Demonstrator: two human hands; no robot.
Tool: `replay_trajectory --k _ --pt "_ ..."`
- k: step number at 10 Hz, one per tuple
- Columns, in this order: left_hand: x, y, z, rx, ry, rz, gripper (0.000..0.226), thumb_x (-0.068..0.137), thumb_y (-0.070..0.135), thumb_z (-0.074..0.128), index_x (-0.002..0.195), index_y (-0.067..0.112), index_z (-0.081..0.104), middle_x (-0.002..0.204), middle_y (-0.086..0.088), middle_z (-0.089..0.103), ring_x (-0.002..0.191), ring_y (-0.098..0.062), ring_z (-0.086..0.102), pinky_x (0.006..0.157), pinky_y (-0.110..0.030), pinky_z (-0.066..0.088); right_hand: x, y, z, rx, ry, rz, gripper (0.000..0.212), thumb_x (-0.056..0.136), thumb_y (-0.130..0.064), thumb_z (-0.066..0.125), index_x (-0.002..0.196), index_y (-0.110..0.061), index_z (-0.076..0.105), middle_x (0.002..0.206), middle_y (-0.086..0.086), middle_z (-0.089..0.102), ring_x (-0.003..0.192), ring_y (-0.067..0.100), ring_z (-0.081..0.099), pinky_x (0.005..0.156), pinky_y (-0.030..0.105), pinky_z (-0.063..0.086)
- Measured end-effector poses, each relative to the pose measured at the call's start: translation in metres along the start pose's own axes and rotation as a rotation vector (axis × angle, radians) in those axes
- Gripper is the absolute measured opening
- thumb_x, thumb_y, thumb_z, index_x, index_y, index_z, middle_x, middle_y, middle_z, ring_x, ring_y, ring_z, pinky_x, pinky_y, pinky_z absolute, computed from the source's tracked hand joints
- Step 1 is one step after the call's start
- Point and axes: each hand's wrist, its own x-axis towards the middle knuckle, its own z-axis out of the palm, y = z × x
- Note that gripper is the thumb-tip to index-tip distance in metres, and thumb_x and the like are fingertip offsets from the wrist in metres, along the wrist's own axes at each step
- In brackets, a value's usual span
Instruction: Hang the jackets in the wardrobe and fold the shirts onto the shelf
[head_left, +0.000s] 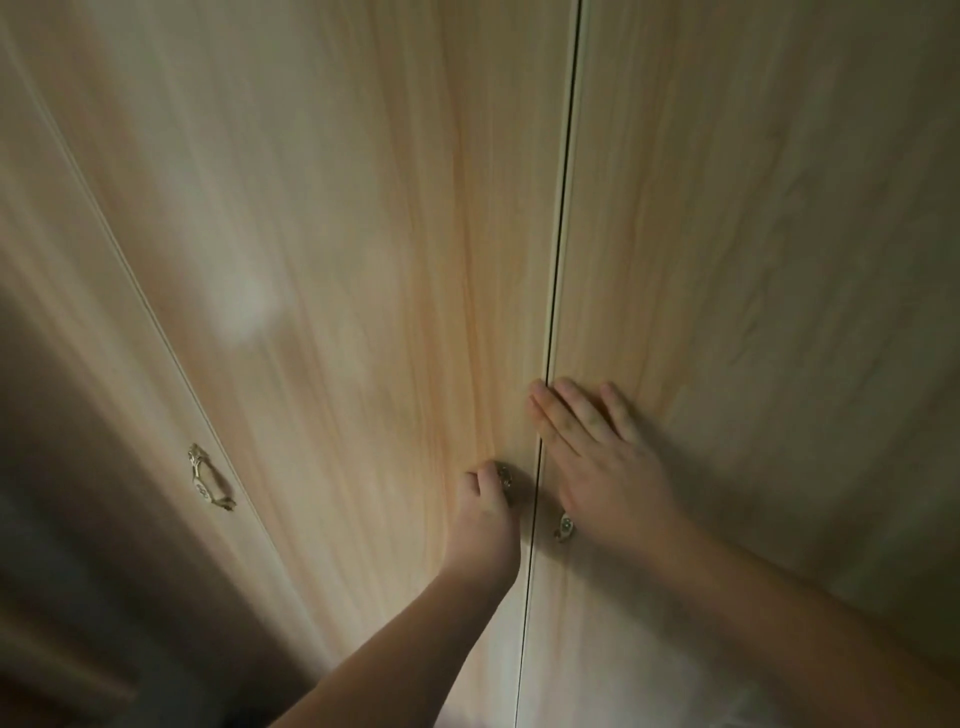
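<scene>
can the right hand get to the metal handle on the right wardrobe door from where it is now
Probably yes. The right hand lies flat and open on the right door, and the handle peeks out just below its palm, with nothing between them.

We faced the wardrobe (363, 260), its pale wood-grain doors shut, a thin dark seam between the 2 nearest. 3 metal handles showed: 1 on the far-left door (210, 480) and 1 on each side of the seam, both partly covered. Nothing else rested against it.
</scene>
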Motion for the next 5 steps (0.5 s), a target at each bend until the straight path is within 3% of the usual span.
replay_trajectory --k 1,3,4,5 --pt "-0.002 0.001 -0.004 -0.01 -0.031 0.007 0.046 0.095 0.014 0.053 0.137 0.009 0.034 0.124 -0.005 0.038 0.096 -0.023 0.052 0.086 -0.036 0.049 -0.001 -0.001 0.0 0.01 -0.004 0.004 0.077 0.091 -0.03 0.045 0.157 -0.01 0.012 0.166 0.003 0.004 0.153 0.024 0.003 0.121 0.054 0.011" --pt "-0.025 -0.004 -0.039 0.081 -0.236 0.034 0.06 0.09 0.012 0.05 0.144 0.02 0.024 0.136 -0.006 0.041 0.11 -0.027 0.055 0.089 -0.039 0.05 -0.002 -0.019 -0.021 0.094 -0.135 0.139 0.074 0.089 -0.032 0.044 0.156 -0.013 0.02 0.165 -0.001 0.009 0.153 0.02 0.004 0.121 0.05 0.011" --pt "-0.066 0.002 -0.067 0.208 -0.324 0.032 0.066 0.093 0.02 0.048 0.151 0.02 0.018 0.15 -0.007 0.033 0.132 -0.028 0.042 0.104 -0.04 0.041 -0.018 -0.04 -0.033 0.159 -0.279 0.254 0.074 0.087 -0.036 0.046 0.154 -0.012 0.028 0.164 0.001 0.018 0.152 0.02 0.007 0.123 0.048 0.008" --pt "-0.109 -0.001 -0.092 0.308 -0.325 0.086 0.064 0.097 0.025 0.047 0.153 0.017 0.019 0.154 -0.007 0.03 0.139 -0.028 0.033 0.112 -0.04 0.034 -0.058 -0.066 -0.049 0.237 -0.403 0.359 0.069 0.091 -0.035 0.045 0.154 -0.018 0.025 0.164 0.0 0.017 0.151 0.021 0.01 0.121 0.049 0.009"
